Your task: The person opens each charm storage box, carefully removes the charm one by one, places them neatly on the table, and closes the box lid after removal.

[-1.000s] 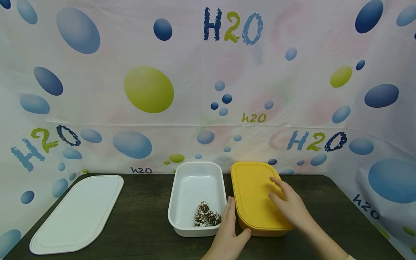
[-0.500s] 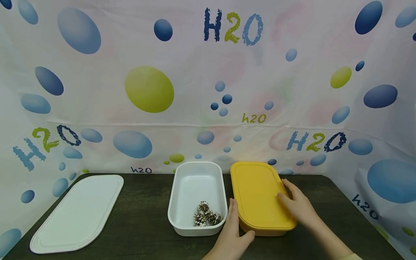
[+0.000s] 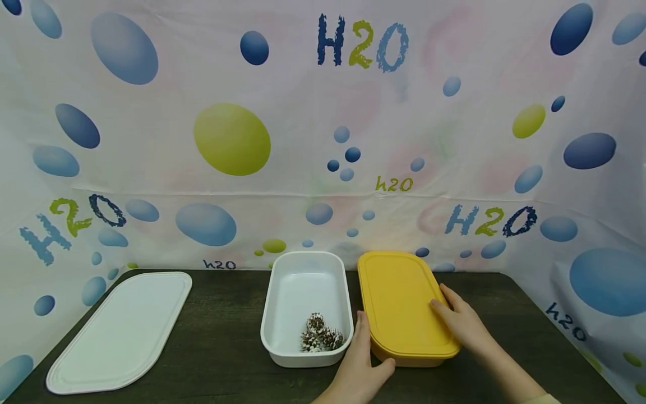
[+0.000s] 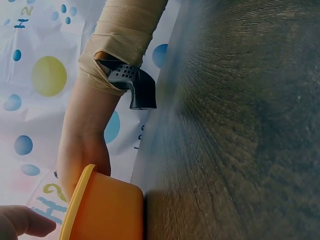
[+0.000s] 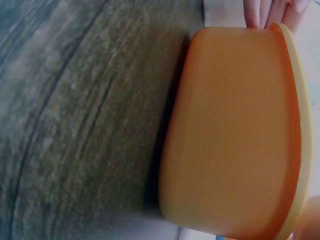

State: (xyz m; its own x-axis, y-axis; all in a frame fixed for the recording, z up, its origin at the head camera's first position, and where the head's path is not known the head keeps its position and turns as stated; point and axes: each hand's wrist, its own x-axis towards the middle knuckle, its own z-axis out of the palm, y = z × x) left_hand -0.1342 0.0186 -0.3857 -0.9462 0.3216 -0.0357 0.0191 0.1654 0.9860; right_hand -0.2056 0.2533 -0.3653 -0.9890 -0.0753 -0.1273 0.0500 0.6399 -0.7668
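Note:
A yellow lidded container [image 3: 404,303] rests on the dark table between my two hands. My left hand [image 3: 357,362] lies along its near left side, fingers extended into the gap beside the white container and thumb pointing right across the front corner. On the far side, my right hand [image 3: 464,320] touches the right edge of the yellow lid, its thumb over the lid and its fingers along the rim. The container's orange side wall [image 5: 235,130] fills the right wrist view, with left-hand fingers [image 5: 255,12] at its far end. Seen from the left wrist, the orange wall [image 4: 110,210] stands close by.
Immediately left is an uncovered white container [image 3: 303,292] with snow-tipped pine cones [image 3: 320,336] at its near end. A white lid [image 3: 121,331] lies flat at the table's left. Behind the dark wooden table [image 3: 222,336] hangs a white curtain [image 3: 292,84] printed with bubbles.
My right hand has moved right, from above the yellow lid to its right edge. My left hand has shifted slightly right, and the near end of the yellow container has slid slightly right.

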